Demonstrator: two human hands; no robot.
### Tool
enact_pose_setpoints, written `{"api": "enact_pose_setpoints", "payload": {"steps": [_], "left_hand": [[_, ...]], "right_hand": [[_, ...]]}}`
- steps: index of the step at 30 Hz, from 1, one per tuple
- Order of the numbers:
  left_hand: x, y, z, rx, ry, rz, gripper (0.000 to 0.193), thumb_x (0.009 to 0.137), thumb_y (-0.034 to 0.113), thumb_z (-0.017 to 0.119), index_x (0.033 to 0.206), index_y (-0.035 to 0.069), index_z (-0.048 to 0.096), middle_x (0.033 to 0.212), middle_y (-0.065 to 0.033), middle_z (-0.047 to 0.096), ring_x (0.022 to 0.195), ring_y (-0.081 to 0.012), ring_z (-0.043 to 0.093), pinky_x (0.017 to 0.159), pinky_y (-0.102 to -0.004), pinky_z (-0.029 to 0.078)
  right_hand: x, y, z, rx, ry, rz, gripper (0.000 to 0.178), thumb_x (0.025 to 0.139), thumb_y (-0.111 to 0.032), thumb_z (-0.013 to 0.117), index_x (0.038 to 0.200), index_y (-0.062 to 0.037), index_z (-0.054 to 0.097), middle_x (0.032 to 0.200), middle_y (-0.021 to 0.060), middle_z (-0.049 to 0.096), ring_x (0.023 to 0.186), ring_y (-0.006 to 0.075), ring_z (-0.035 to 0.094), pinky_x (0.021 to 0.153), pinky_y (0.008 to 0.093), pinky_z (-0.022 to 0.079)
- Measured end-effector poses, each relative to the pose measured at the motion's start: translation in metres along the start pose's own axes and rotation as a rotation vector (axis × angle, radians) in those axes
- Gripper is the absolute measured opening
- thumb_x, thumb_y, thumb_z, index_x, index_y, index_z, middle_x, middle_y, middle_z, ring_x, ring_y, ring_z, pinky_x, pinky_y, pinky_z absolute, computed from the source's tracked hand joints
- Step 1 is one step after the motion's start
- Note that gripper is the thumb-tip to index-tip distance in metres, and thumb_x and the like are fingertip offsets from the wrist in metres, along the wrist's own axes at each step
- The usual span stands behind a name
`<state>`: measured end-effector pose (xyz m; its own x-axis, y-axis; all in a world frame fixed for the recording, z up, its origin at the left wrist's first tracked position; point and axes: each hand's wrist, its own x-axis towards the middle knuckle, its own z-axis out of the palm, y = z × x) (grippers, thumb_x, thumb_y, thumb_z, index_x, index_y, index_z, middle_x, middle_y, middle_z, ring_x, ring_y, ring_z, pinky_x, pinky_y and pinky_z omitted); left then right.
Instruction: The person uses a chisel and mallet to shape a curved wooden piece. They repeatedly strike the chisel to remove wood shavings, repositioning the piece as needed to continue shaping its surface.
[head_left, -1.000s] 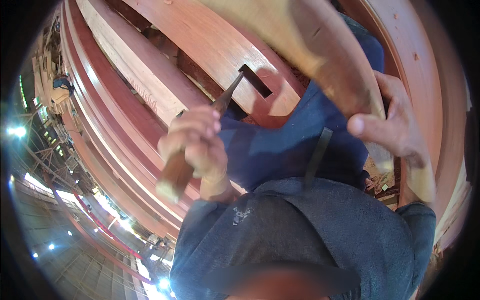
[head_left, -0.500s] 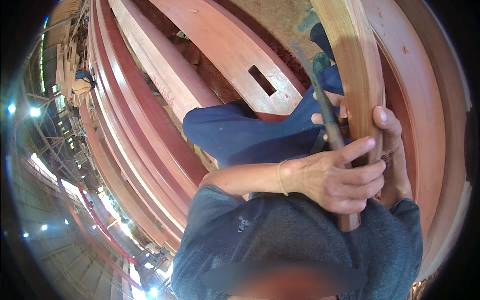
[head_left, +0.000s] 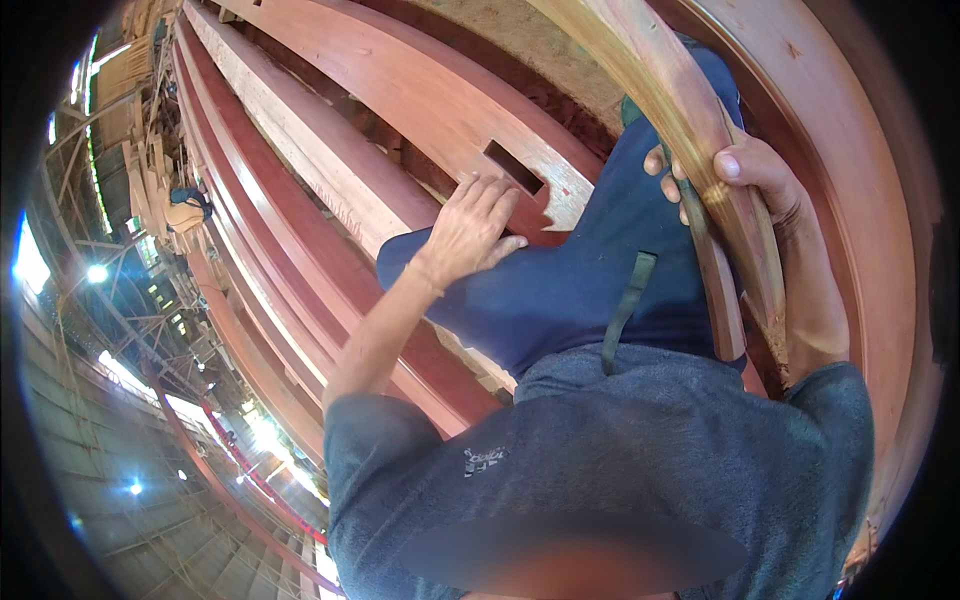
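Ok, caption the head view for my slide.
Left hand beside the rectangular slot in a reddish beam; right hand holding a wooden-handled tool against a curved timber.

Left forearm (head_left: 375, 335) stretched forward, a person's left hand (head_left: 466, 232) shows its back — thumb (head_left: 510, 246) angled away from unclenched fingers (head_left: 488, 195) — while the right forearm (head_left: 815, 300) leads to a right hand (head_left: 772, 183) curled in a grip, fingertips (head_left: 655, 160) emerging opposite its thumb.

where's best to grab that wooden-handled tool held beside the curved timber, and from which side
Probably the lower part of its wooden handle, from the left: that end sticks out past the right hand, toward the body, while the curved timber runs along its right side.
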<state>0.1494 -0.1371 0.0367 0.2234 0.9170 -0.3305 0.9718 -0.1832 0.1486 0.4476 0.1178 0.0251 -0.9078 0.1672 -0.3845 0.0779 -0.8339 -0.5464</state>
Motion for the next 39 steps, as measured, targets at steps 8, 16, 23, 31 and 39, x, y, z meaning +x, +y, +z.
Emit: {"api": "enact_pose_setpoints", "payload": {"steps": [8,16,23,31,39], "left_hand": [[0.043,-0.057,0.048,-0.039,-0.359,0.235,0.069,0.071,0.044,0.084,0.121,-0.001,0.065,0.120,-0.0202,0.064,0.119,-0.0375,0.060,0.107,-0.0471,0.046],[0.079,-0.068,0.070,-0.150,-0.715,0.080,0.080,0.053,0.058,0.088,0.117,0.011,0.076,0.119,-0.0186,0.072,0.119,-0.0387,0.064,0.108,-0.0466,0.044],[0.104,-0.052,0.048,-0.141,-1.020,-0.123,0.095,0.051,0.075,0.084,0.115,0.005,0.077,0.127,-0.0192,0.070,0.125,-0.0379,0.061,0.111,-0.0436,0.042],[0.102,-0.049,0.048,-0.187,-0.988,-0.180,0.098,0.052,0.078,0.083,0.117,0.005,0.076,0.130,-0.0189,0.069,0.126,-0.0371,0.061,0.110,-0.0418,0.043],[0.103,-0.051,0.054,-0.167,-1.006,-0.202,0.101,0.052,0.080,0.082,0.119,0.005,0.076,0.134,-0.0186,0.067,0.127,-0.0363,0.061,0.110,-0.0400,0.044]], "right_hand": [[0.026,0.029,-0.038,0.002,-0.016,0.014,0.078,0.079,-0.042,0.079,0.137,0.0027,0.053,0.115,0.0179,0.066,0.094,0.0228,0.069,0.075,0.0391,0.063],[0.026,0.028,-0.046,-0.092,-0.040,0.069,0.058,0.076,-0.040,0.077,0.114,0.0041,0.071,0.107,0.0132,0.073,0.092,0.0214,0.071,0.085,0.0347,0.057],[0.032,0.026,-0.047,0.057,-0.058,0.133,0.050,0.076,-0.032,0.079,0.106,0.0073,0.072,0.115,0.0202,0.068,0.097,0.0297,0.071,0.081,0.0453,0.062],[0.027,0.017,-0.040,0.003,-0.020,0.132,0.050,0.078,-0.034,0.079,0.106,0.0064,0.069,0.114,0.0187,0.069,0.097,0.0293,0.071,0.081,0.0468,0.062],[0.027,0.023,-0.044,-0.093,-0.024,0.090,0.054,0.081,-0.046,0.076,0.105,0.0007,0.066,0.114,0.0164,0.066,0.095,0.0276,0.069,0.077,0.0439,0.062]]}}
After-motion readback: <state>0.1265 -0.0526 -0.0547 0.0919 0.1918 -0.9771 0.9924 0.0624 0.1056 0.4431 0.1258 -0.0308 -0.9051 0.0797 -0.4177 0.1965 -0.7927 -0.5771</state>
